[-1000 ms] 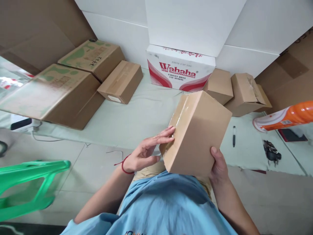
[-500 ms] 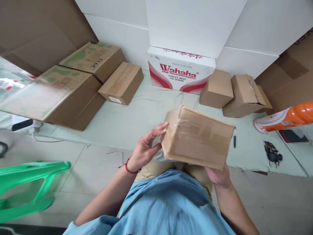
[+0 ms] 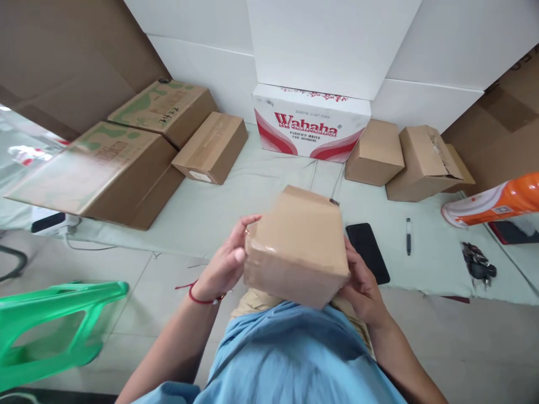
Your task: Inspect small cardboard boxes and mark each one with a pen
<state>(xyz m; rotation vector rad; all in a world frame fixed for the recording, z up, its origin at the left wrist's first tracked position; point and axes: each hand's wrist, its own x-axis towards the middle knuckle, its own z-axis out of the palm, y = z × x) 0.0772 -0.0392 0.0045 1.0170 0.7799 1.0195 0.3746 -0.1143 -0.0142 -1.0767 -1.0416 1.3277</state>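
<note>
A brown cardboard box point(image 3: 301, 241), with shiny tape along its near left edge, is held tilted above the table's front edge, close to my body. My left hand point(image 3: 225, 258) grips its left side, the fingertips partly behind it. On the right side my right hand point(image 3: 362, 283) supports it near the lower corner, some fingers hidden behind the box. A small dark spot shows at the box's far right corner. Just right of the box, a black smartphone point(image 3: 368, 253) lies on the cloth-covered table point(image 3: 202, 219).
A white Wahaba-style water carton point(image 3: 311, 126) stands at the back. Brown boxes point(image 3: 374, 152) sit right of it, and larger cartons point(image 3: 126, 168) with a smaller box point(image 3: 213, 147) left. A pen point(image 3: 408, 237), keys point(image 3: 479, 264) and orange bottle point(image 3: 497, 199) lie right. A green stool point(image 3: 63, 331) stands left.
Both hands have turned the box and brought it left, so another face shows on top. My right hand has shifted up along its side. The smartphone has come into view.
</note>
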